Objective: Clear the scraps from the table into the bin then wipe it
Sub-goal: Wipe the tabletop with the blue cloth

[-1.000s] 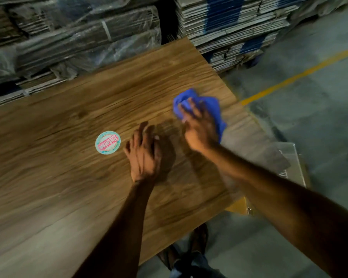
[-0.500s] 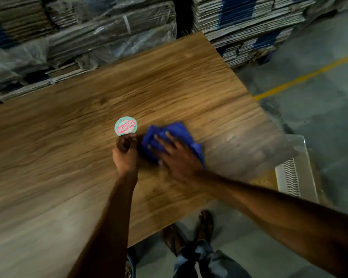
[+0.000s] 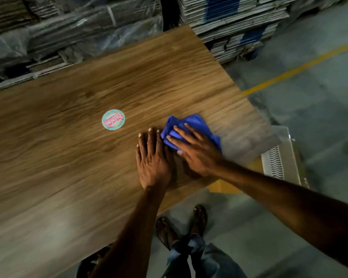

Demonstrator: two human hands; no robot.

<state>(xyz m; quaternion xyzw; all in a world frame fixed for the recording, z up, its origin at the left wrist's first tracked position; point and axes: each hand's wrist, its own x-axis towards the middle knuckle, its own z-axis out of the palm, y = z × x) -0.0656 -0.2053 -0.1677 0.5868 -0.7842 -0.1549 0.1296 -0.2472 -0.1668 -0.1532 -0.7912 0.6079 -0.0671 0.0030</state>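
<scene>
A crumpled, bright-blue cloth (image 3: pixel 191 122) lies bunched on the brown wood-grain table (image 3: pixel 68 157), near the table's right-hand end and a little back from the near edge. Its folds are soft and rumpled, with one edge peeking out past the wrist side of the hand above it. The right hand (image 3: pixel 197 155) presses down on the cloth with fingers straight and spread, so it is a flat palm bearing on the fabric and not a closed grip. The left hand (image 3: pixel 153 163) rests palm-down on the bare wood just beside it, fingers extended and close together, holding nothing; its fingertips reach the cloth's left edge, though whether they touch it is hard to tell. Further left and apart from both hands, a round teal sticker with pink lettering (image 3: pixel 113 119) lies flat on the tabletop; the lettering is too blurred to read. Below the table's right corner stands a pale metal container with a slotted panel (image 3: pixel 279 163), and beside it a yellow box (image 3: pixel 221 186) shows under the table edge. Behind the table are plastic-wrapped bundles (image 3: pixel 78 33) and stacks of flattened cardboard (image 3: pixel 229 23). A yellow floor line (image 3: pixel 301 67) crosses the grey concrete at right, and sandalled feet (image 3: pixel 199 217) stand at the near edge.
</scene>
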